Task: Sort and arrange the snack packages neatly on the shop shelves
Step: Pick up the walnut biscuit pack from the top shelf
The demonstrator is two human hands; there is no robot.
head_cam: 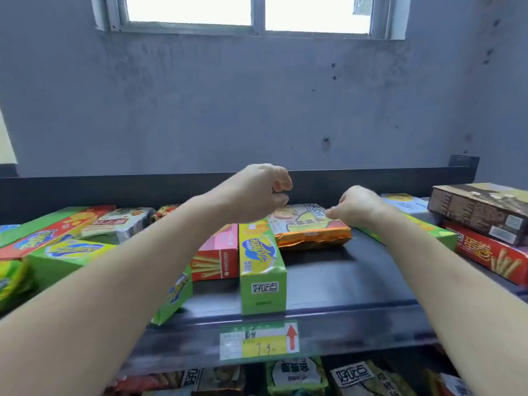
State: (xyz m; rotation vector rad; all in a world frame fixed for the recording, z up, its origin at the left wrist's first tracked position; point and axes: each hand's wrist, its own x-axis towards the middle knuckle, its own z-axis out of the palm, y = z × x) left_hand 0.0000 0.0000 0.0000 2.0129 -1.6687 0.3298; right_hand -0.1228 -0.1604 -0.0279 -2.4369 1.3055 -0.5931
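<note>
My right hand [357, 208] pinches snack bag [310, 232] edge, left hand [257, 192] curled, empty; grab both ends, square it against shelf [343, 281] back.

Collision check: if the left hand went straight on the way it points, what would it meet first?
Likely the shelf's dark back rail: the left hand sits above the snack bag and seems to clear it. Depth is unclear.
</note>
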